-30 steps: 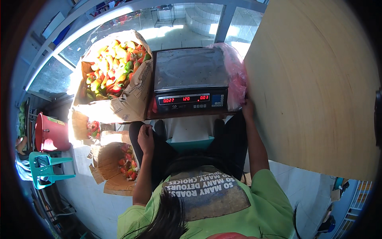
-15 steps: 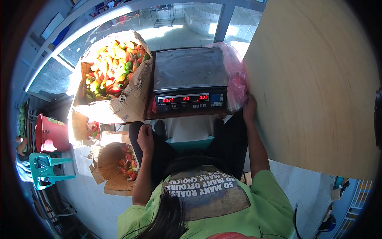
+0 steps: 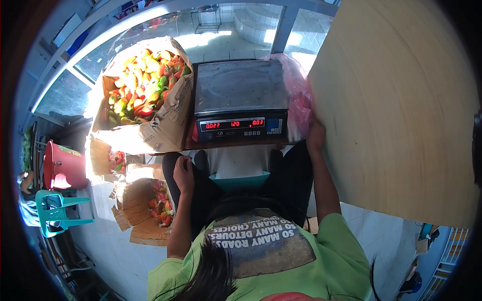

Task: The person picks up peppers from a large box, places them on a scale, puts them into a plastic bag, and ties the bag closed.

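Note:
My left hand [image 3: 184, 169] rests over my left thigh, its fingers curled closed and nothing visible in them. At the right end of a digital scale [image 3: 241, 88], my right hand [image 3: 316, 136] touches the lower edge of a bundle of pink plastic bags [image 3: 297, 95]. Its fingers are partly hidden there, so a grip cannot be made out. The scale has a bare flat metal platter and a lit red display. To its left stands a large open cardboard box [image 3: 168, 125] full of red, yellow and green peppers [image 3: 143, 83].
A pale wooden panel [image 3: 396, 115] rises close on my right. Left of my legs, a cardboard box [image 3: 138, 205] holds more peppers [image 3: 160, 205]. Further left are a red bucket [image 3: 65, 165] and a teal plastic stool [image 3: 52, 213]. Glass panes [image 3: 226, 40] stand behind the scale.
My right hand has shifted very slightly at the edge of the pink bags. My left hand stays put over the thigh. The view has tilted a little.

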Demonstrator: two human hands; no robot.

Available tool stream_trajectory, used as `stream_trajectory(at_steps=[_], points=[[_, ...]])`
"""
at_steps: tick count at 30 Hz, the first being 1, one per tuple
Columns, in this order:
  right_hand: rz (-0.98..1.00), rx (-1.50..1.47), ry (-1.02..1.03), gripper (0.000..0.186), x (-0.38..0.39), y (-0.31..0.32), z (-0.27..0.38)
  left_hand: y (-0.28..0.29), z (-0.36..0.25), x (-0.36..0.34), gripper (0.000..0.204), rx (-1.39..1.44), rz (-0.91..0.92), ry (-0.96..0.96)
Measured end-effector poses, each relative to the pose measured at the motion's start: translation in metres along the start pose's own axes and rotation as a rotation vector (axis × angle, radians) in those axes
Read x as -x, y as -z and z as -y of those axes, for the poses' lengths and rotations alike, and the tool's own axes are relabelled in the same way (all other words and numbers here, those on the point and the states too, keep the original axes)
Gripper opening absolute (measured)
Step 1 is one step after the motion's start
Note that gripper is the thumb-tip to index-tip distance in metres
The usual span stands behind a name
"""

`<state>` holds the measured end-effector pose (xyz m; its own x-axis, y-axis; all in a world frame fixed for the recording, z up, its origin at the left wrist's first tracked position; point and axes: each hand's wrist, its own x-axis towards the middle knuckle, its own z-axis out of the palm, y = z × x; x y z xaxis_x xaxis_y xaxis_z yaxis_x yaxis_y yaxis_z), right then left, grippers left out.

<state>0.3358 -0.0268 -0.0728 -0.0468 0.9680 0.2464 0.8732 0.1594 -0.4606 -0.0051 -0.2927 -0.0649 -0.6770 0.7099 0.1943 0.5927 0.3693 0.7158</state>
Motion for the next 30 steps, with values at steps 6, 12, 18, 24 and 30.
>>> stream_trajectory(at_steps=[6,12,18,24,30], points=[[-0.153,0.113,0.051,0.02,-0.005,0.006,0.012,0.0,-0.001,-0.001,0.009,0.008,0.0,0.003],[-0.418,-0.037,0.213,0.012,-0.039,0.03,0.031,0.001,-0.003,-0.001,0.01,0.0,0.008,0.009],[-0.309,-0.902,0.079,0.017,-0.058,0.085,0.083,0.001,0.0,0.001,0.01,0.067,-0.014,0.005],[-0.325,-1.28,0.106,0.018,-0.056,0.127,0.113,0.005,-0.01,0.002,0.013,0.309,0.11,0.178],[-0.236,-1.326,0.189,0.018,-0.028,0.148,0.15,-0.001,-0.041,-0.007,0.032,0.704,0.521,0.241]])
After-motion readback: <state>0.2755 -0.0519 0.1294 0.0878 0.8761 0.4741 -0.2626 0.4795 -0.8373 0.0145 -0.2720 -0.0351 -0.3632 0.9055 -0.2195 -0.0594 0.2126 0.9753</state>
